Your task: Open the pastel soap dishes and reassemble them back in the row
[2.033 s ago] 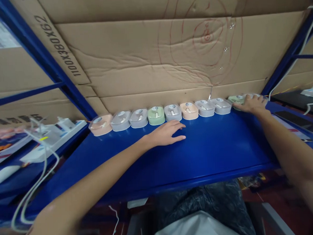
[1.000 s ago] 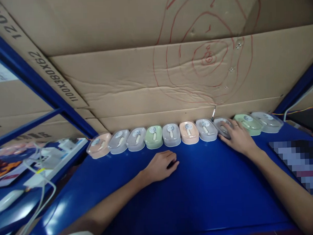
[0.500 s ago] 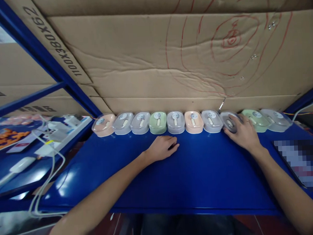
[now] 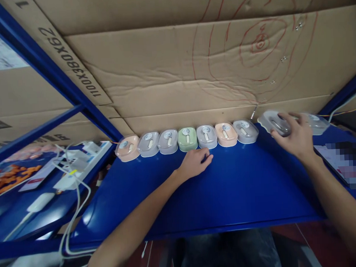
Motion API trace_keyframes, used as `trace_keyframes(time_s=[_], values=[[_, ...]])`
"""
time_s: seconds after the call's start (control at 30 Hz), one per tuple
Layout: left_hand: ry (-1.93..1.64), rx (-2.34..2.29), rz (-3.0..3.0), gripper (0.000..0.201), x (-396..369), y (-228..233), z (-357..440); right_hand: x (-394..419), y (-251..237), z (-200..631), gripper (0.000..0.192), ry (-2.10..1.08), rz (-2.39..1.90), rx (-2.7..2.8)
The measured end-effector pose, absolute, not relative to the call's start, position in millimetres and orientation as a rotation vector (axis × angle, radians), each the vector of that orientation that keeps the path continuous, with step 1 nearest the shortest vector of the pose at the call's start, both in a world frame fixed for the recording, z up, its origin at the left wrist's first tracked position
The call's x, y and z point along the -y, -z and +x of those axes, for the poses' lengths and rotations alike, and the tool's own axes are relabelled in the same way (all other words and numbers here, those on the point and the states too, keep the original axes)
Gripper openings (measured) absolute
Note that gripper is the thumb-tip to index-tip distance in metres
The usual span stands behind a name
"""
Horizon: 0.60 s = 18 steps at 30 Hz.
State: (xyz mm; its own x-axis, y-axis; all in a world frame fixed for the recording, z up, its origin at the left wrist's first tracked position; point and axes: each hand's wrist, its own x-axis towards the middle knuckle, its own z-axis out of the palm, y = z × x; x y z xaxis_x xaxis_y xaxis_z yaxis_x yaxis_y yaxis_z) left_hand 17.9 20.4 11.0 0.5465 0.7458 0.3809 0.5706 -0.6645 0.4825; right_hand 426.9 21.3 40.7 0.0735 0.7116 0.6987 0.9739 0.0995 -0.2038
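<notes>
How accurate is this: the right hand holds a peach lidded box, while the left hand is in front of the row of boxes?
Only the colour is wrong: the lidded box in the right hand is grey, as the head view shows.

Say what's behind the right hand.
Beyond the right hand, part of a gray container shows at right, separate from the gripped container. Anything directly behind the hand is covered.

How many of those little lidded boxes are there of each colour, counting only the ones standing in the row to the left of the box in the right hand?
Peach boxes: 2
Grey boxes: 4
Green box: 1
Total: 7
</notes>
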Motion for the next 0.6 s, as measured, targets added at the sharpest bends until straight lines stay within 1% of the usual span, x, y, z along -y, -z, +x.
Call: trace_keyframes(time_s=[0.07,0.13,0.2,0.27,0.33,0.47,0.53,0.6], values=[[-0.937,-1.089,2.391,0.031,-20,-20,15,-8,-54,409,0.062,0.481,-1.484,1.724],[-1.054,-1.065,2.294,0.029,-17,-28,11,3,-62,386,0.059,0.391,-1.257,1.895],[-1.128,-1.044,2.217,0.026,-12,-33,7,10,-64,359,0.062,0.237,-1.032,2.096],[-1.171,-1.018,2.164,0.03,-6,-33,4,13,-60,333,0.067,0.097,-0.839,2.258],[-1.147,-0.936,2.157,0.044,-2,-30,2,14,-51,309,0.075,-0.045,-0.702,2.365],[-0.879,-0.736,2.217,0.09,2,-20,2,16,-28,280,0.082,-0.149,-0.578,2.443],[-0.768,-0.76,2.248,0.1,3,-17,3,18,-19,276,0.083,-0.172,-0.577,2.454],[-0.717,-0.817,2.271,0.102,5,-14,5,20,-13,275,0.084,-0.212,-0.605,2.466]])
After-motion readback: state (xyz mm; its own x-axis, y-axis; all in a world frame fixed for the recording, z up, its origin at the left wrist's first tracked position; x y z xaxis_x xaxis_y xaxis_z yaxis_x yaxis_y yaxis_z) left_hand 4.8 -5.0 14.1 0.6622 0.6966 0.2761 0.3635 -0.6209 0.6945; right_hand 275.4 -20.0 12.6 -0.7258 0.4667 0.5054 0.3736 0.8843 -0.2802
